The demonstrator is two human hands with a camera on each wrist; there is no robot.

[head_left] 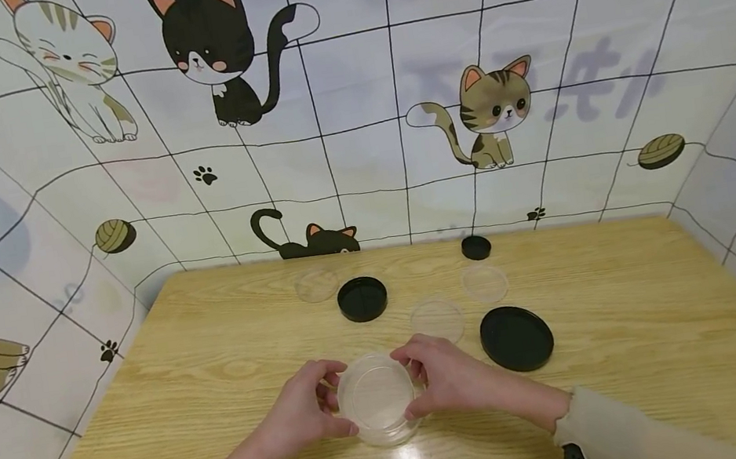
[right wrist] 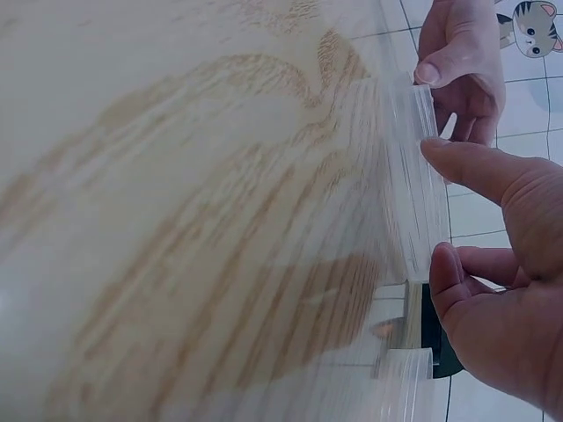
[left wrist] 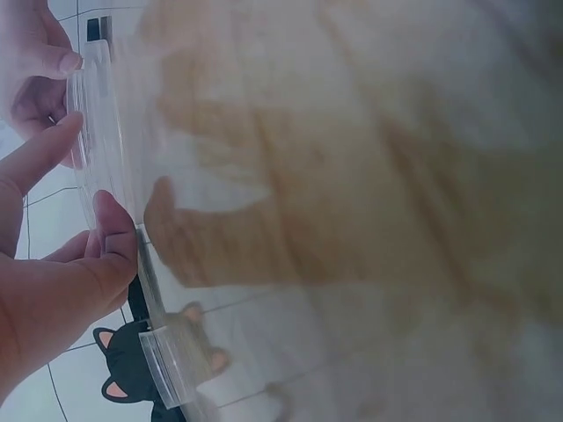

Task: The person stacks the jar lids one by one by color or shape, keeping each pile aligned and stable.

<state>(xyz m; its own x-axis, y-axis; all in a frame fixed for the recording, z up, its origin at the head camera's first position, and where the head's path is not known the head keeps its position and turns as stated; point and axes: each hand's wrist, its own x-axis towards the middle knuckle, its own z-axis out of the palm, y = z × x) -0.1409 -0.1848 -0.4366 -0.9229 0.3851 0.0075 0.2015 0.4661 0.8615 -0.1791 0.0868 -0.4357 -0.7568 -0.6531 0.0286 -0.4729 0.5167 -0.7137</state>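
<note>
Between my two hands, near the table's front, is a clear round plastic dish [head_left: 382, 398], resting on another clear round piece whose rim [head_left: 390, 439] shows at the near side. My left hand [head_left: 308, 403] grips the dish's left edge between thumb and fingers. On the opposite edge, my right hand [head_left: 449, 376] holds it the same way. Both wrist views show the clear stack [left wrist: 98, 141] edge-on, close over the wood, with thumbs and fingertips on its upper rim.
Beyond my hands lie a large black round lid [head_left: 517, 339], a medium one [head_left: 362, 299] and a small one [head_left: 476, 247]. Clear round pieces stand at back left [head_left: 317, 285], back right [head_left: 485, 283] and just behind my right hand [head_left: 436, 318]. A cat-patterned wall covering [head_left: 364, 158] borders the wooden table [head_left: 217, 363].
</note>
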